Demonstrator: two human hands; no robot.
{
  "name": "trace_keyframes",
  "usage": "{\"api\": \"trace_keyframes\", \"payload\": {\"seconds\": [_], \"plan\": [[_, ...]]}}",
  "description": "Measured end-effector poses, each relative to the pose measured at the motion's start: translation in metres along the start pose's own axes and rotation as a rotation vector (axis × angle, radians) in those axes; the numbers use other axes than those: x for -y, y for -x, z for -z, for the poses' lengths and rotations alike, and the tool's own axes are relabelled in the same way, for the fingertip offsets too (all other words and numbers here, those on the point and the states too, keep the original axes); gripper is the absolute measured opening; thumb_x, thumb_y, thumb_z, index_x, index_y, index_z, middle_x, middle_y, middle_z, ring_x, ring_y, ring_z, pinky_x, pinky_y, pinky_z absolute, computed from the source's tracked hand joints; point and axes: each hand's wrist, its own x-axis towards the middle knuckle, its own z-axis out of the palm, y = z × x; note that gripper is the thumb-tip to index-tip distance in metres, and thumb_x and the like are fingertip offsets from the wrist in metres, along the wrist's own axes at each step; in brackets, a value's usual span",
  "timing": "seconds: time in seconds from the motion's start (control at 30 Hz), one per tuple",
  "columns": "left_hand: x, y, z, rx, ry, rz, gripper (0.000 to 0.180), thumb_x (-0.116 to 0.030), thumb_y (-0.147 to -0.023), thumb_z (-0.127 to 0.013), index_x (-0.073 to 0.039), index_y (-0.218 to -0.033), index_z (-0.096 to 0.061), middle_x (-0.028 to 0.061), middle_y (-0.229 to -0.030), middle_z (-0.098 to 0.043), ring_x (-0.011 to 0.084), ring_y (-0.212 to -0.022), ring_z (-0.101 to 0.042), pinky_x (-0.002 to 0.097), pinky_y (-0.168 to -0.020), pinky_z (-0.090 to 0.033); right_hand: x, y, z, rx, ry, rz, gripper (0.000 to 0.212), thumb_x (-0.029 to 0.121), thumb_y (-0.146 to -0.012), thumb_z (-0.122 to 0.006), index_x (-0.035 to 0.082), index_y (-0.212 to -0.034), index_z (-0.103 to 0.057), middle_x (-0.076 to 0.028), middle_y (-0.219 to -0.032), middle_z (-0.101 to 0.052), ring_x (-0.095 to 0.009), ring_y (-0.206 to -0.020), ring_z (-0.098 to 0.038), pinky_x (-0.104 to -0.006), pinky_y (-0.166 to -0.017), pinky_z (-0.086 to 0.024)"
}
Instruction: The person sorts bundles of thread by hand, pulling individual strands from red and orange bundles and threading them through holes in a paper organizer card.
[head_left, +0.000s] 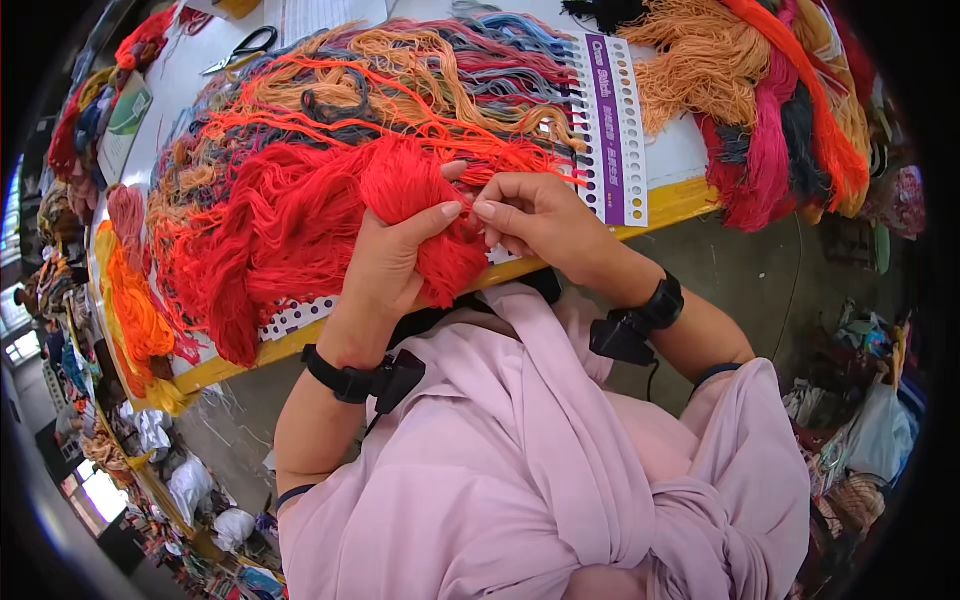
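A thick bundle of bright red embroidery thread (290, 210) lies along the near edge of the table. My left hand (395, 245) is closed around its right end, thumb on top and the strands bulging above and below the grip. Close beside it, my right hand (545, 220) has thumb and index finger pinched at the edge of the red thread; whether a strand sits between the fingertips is too small to tell. Behind both hands, a card with punched holes (610, 130) carries many coloured threads (470, 80) looped through its edge, spread leftward over the table.
Black-handled scissors (245, 48) lie at the back left by a paper sheet (325, 15). Skeins of peach thread (690, 60) and magenta thread (765, 150) hang over the right side. Orange thread (140, 310) drapes off the left corner. A yellow edge (680, 205) borders the table.
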Motion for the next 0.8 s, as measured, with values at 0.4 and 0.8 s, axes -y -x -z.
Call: {"api": "trace_keyframes", "payload": {"seconds": [0.4,0.8], "plan": [[-0.003,0.001,0.008,-0.031,-0.097,-0.013,0.033,0.005,-0.082,-0.059,0.003,-0.115,-0.061,0.0130,-0.104,-0.068,0.0236,-0.100,-0.065,0.0384,-0.094,-0.051,-0.005,0.007,0.003,-0.099,-0.305,0.065,0.014,0.018,-0.095,-0.060,0.005,-0.096,-0.064,-0.001,-0.085,-0.062,-0.003,-0.075,-0.054,-0.0208,-0.064,-0.043],[-0.151,0.042,0.077,0.256,0.286,-0.493,0.036,-0.010,-0.092,-0.058,0.007,-0.123,-0.052,0.0067,-0.094,-0.053,0.0132,-0.074,-0.045,0.0269,-0.071,-0.043,0.054,0.253,0.303,-1.344,-0.223,0.912,0.019,0.004,-0.091,-0.052,0.009,-0.073,-0.045,-0.001,-0.067,-0.041,-0.010,-0.054,-0.036,-0.0255,-0.053,-0.033]]}}
